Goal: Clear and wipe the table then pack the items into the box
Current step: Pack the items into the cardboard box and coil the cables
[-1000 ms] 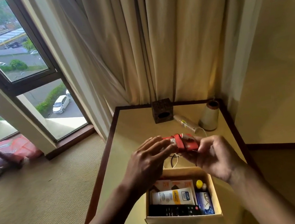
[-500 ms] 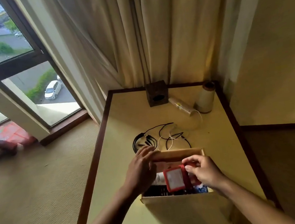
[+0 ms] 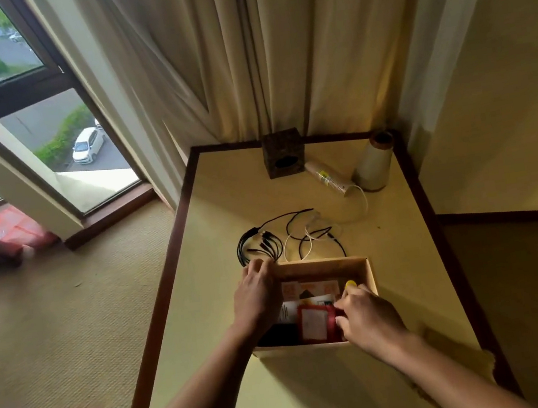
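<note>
A cardboard box (image 3: pixel 324 263) sits on the cream table (image 3: pixel 227 209) near its front. My right hand (image 3: pixel 366 318) holds a red pack (image 3: pixel 315 323) down inside the box, on top of other packets. A yellow cap (image 3: pixel 350 284) shows at the box's right inner side. My left hand (image 3: pixel 256 297) grips the box's left wall, fingers curled over its far left corner. Black cables (image 3: pixel 259 243) and a white cable (image 3: pixel 295 240) lie tangled on the table just beyond the box.
At the table's back stand a dark cube holder (image 3: pixel 283 156), a lying sleeve of clear cups (image 3: pixel 326 178) and a white roll (image 3: pixel 374 164). Curtains (image 3: pixel 273 47) hang behind. Carpet and a window (image 3: pixel 21 100) lie to the left, a wall to the right.
Both hands came down from above the cables to the box. The red pack went from mid-air into the box, and my left hand took hold of the box's left wall.
</note>
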`<state>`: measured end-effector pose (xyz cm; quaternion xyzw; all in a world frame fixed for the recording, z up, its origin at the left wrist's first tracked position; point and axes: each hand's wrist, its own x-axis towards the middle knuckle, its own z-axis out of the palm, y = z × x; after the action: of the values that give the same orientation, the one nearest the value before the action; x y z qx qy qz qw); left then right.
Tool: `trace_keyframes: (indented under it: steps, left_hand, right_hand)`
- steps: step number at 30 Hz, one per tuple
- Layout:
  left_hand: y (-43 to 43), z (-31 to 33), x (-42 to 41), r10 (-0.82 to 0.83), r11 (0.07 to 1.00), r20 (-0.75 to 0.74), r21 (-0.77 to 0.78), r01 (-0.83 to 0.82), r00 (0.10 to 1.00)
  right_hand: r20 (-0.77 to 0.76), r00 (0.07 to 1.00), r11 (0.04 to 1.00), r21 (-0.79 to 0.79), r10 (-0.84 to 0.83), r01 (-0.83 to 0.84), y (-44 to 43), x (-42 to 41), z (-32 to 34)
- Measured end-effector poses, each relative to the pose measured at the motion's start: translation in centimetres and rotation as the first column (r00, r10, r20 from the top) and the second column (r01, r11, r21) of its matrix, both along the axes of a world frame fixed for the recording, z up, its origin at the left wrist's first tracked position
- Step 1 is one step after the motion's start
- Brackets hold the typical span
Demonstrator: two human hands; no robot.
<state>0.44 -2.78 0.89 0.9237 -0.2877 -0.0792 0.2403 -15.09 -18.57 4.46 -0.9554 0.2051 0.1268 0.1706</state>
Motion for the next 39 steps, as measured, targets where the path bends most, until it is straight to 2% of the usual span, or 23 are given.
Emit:
trace_keyframes:
  steps: [3,6,9,13,16,20,23,27,31,35,39]
  left_hand:
    - [-0.2,0.5,0.7,0.022,1.000,-0.012,-0.004,-0.022,1.000]
    - [-0.9,1.5,2.5,0.043,0.998,-0.033,-0.042,-0.045,0.999]
    - [-2.5,2.4,5.3,0.032,0.999,-0.041,-0.017,-0.032,0.999]
    - [-4.8,2.2,9.8,0.013,0.991,-0.077,0.134,-0.003,0.997]
    - [-5.9,0.6,13.1,0.039,0.967,-0.118,0.256,-0.008,0.992]
    - [-6.3,-2.1,15.9,0.077,0.916,-0.202,0.401,0.011,0.976]
    - [-6.6,-4.1,17.1,0.108,0.891,-0.191,0.453,-0.010,0.976]
    - [-7.4,-5.5,18.4,0.082,0.908,-0.158,0.419,-0.008,0.984]
    - [-7.8,-6.4,18.7,0.068,0.921,-0.180,0.389,0.007,0.981]
    - [-7.3,-6.9,18.9,0.092,0.932,-0.206,0.361,-0.012,0.974]
    - [-6.9,-6.7,19.8,0.239,0.967,-0.361,0.178,-0.185,0.902]
  right_hand:
    - [-0.020,0.999,0.999,0.014,0.036,-0.036,0.3,0.0,0.9]
    - [0.034,0.999,0.997,0.073,-0.006,0.003,-0.2,1.1,2.7]
    - [0.156,0.985,0.990,0.126,-0.078,0.059,-1.5,3.9,5.0]
    - [0.343,0.919,0.978,0.147,-0.194,0.151,-5.6,10.0,4.9]
    - [0.318,0.915,0.967,0.129,-0.249,0.218,-9.3,15.7,2.1]
    - [0.247,0.919,0.949,0.008,-0.309,0.317,-13.5,22.1,-1.5]
    - [0.216,0.923,0.932,-0.108,-0.318,0.346,-16.7,25.9,-4.2]
    - [0.040,0.927,0.909,-0.186,-0.372,0.373,-20.1,29.3,-6.7]
    - [-0.035,0.926,0.913,-0.184,-0.376,0.364,-21.9,30.5,-8.8]
    - [-0.013,0.909,0.899,-0.153,-0.416,0.410,-21.7,31.3,-9.1]
    - [0.040,0.914,0.905,-0.129,-0.404,0.406,-21.2,31.1,-6.5]
